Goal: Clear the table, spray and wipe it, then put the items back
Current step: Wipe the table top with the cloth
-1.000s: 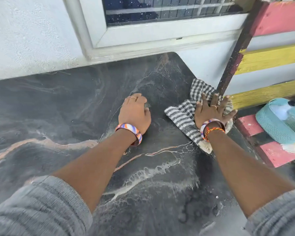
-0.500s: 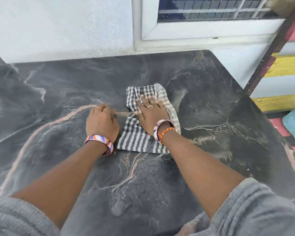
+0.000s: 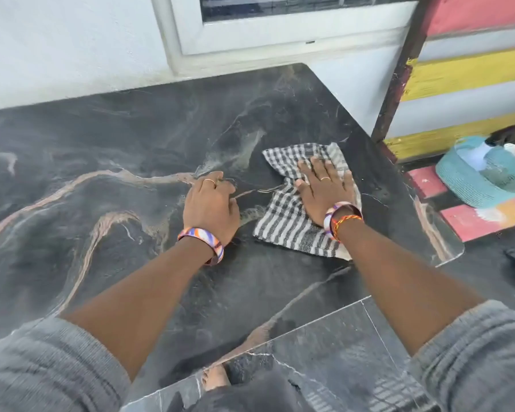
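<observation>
Head view: we have the right hand [image 3: 324, 188] laid flat with fingers straight and spread on the checked cloth [image 3: 295, 221], pressing it to the worktop [image 3: 131, 150] near the right edge. The left hand [image 3: 210, 206] rests beside the cloth with fingers curled under; we cannot tell whether it holds anything. Step in hand, as we judge it: the wipe. To do it well we keep the palm flat for even pressure, work in overlapping strokes out to the edges and corners, and refold the cloth once it is soiled. The surface is dark marbled stone with pale veins and a faint hazy film. A white wall with a window frame [image 3: 280, 34] lies behind; a painted slatted bench [image 3: 473, 75] at the right carries a teal hat [image 3: 470, 185].
</observation>
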{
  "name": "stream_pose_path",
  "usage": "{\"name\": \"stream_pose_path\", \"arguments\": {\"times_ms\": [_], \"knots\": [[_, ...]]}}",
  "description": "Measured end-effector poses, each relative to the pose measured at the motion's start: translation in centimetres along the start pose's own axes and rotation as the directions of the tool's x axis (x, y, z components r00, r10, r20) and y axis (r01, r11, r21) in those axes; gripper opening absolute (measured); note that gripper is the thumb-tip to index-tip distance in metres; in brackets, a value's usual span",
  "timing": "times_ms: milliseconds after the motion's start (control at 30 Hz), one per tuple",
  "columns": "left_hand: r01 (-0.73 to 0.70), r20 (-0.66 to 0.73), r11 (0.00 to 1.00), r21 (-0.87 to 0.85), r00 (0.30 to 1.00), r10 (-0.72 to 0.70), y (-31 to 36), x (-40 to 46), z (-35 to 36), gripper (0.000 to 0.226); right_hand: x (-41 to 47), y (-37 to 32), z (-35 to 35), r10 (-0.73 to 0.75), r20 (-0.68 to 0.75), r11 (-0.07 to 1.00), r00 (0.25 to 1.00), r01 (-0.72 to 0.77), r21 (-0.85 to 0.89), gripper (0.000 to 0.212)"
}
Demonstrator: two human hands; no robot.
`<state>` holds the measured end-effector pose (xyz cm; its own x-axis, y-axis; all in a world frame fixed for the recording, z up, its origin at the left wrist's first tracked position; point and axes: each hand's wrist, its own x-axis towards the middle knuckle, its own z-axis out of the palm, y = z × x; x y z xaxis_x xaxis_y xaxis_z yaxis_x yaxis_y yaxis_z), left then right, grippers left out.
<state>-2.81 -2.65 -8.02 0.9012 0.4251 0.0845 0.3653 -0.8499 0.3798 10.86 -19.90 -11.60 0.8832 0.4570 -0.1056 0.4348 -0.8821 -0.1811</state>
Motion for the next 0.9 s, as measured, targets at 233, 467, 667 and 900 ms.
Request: {"name": "stream_pose_path", "arguments": {"times_ms": [233, 467, 667, 900], "knots": [[-0.063, 0.060, 0.998, -0.030, 0.996, 0.065, 6.8, -3.4, 3.4, 0.031, -4.0, 12.0, -2.3, 0.414, 0.027, 0.910, 0.910, -0.415, 0.018, 0.051], [-0.076, 0.063, 0.996, 0.039, 0.995, 0.073, 8.9, -6.5, 4.2, 0.036, -7.2, 15.6, -3.0, 0.519, 0.007, 0.847, 0.855, -0.515, 0.134, 0.052], [0.017, 0.028, 0.999, 0.039, 0.999, -0.018, 8.3, -8.8, 4.0, 0.043, -10.1, 16.3, -2.0, 0.463, -0.104, 0.881, 0.880, -0.444, 0.162, 0.050], [0.024, 0.016, 0.999, 0.035, 1.000, -0.025, 6.3, -10.5, 2.7, 0.041, -13.9, 12.7, 0.4, 0.242, -0.216, 0.969, 0.946, -0.225, 0.101, 0.045]]}}
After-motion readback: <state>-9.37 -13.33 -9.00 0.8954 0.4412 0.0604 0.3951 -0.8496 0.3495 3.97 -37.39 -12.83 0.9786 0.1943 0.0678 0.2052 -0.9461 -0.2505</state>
